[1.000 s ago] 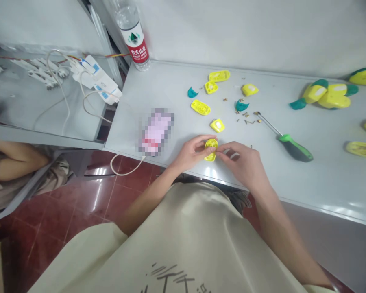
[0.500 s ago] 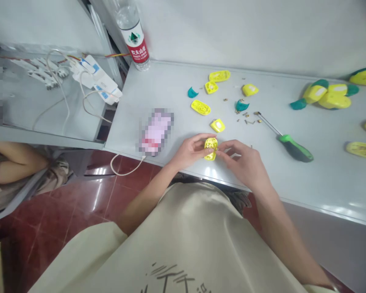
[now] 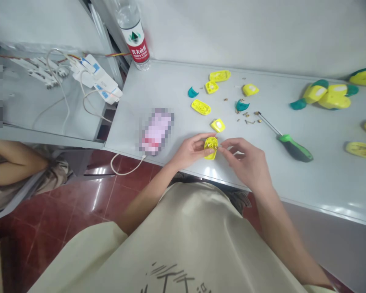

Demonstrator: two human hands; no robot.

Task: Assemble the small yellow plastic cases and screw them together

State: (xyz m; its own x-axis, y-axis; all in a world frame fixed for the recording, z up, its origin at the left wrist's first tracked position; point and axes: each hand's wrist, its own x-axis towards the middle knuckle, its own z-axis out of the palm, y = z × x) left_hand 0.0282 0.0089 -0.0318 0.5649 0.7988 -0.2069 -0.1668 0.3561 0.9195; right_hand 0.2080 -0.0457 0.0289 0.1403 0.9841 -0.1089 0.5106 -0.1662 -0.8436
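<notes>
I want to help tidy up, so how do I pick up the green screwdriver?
Grip the green-and-black handle of the screwdriver, not its thin metal shaft. Come down from above, on the near side: the handle lies flat and looks thick enough for a hand to wrap around, and the shaft points away toward the small screws.

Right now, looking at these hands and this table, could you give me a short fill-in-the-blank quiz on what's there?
The left hand grips a ____ plastic part, with the right hand close beside it.
The screwdriver on the table has a green and ____ handle.
A white ____ leads from the blurred phone over the table's edge.

Missing words: yellow; black; cable.
</notes>
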